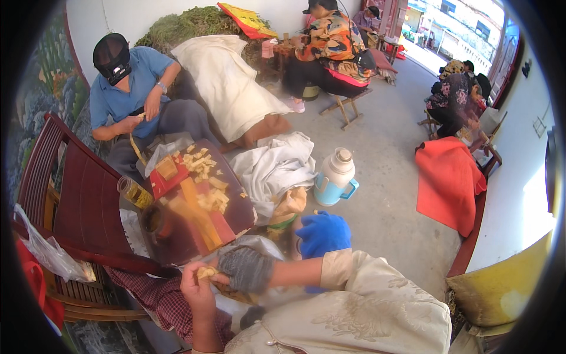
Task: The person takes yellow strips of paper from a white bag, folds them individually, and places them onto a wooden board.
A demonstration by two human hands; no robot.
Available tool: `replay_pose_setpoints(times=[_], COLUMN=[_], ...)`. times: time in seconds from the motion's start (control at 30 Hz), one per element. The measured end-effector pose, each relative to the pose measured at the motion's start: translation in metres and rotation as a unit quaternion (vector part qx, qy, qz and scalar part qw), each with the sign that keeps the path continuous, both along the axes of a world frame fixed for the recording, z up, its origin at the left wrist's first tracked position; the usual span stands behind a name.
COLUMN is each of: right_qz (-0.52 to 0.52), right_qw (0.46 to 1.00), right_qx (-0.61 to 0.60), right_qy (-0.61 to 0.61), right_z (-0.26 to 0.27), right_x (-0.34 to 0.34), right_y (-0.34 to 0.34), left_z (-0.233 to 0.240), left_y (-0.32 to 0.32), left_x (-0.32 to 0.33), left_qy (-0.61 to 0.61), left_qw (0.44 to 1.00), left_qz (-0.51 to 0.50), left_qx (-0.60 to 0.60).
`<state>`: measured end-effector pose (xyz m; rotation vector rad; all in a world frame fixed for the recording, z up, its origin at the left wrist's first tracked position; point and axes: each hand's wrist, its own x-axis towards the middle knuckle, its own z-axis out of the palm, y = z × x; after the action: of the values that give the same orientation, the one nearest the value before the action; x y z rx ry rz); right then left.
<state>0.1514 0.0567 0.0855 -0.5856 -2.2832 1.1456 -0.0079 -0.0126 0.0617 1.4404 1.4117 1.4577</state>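
Note:
My left hand (197, 283) is bare and pinches a small pale-yellow piece (206, 271); its material is not clear. Against the same piece rest the fingertips of my right hand (245, 269), in a grey knitted fingerless glove. Both hands meet above my lap, just off the near edge of a dark red low table (241, 194). Many cut yellowish pieces (201, 163) lie loose on that table. A long yellowish slab (199, 217) rests there on a red board, and a block (166, 168) sits on a red pad.
A jar (135, 192) and a brown mug (154, 221) stand by the table's left edge. Beyond are a thermos flask (336, 177), white cloth (276, 163) and blue cloth (325, 234). A wooden chair (88, 190) is at left. A person in blue (132, 88) sits opposite; several others sit farther off.

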Motion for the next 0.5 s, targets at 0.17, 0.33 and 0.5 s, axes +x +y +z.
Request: replay_pose_setpoints(times=[0.17,0.33,0.5], right_qz=[-0.053,0.075,0.038], right_qw=[0.998,0.977,0.967], right_qx=[-0.034,-0.169,-0.221], right_qy=[0.032,0.109,0.123], right_z=[0.005,0.002,0.000], right_x=[0.006,0.004,0.002], right_y=[0.004,0.000,0.002], left_z=[0.006,0.007,-0.008], left_y=[0.004,0.008,-0.001], left_x=[0.003,0.000,0.001], left_qy=[-0.230,-0.020,-0.053], left_qw=[0.970,0.999,0.997], left_qz=[-0.074,-0.030,0.027], left_qx=[-0.028,0.014,0.038])
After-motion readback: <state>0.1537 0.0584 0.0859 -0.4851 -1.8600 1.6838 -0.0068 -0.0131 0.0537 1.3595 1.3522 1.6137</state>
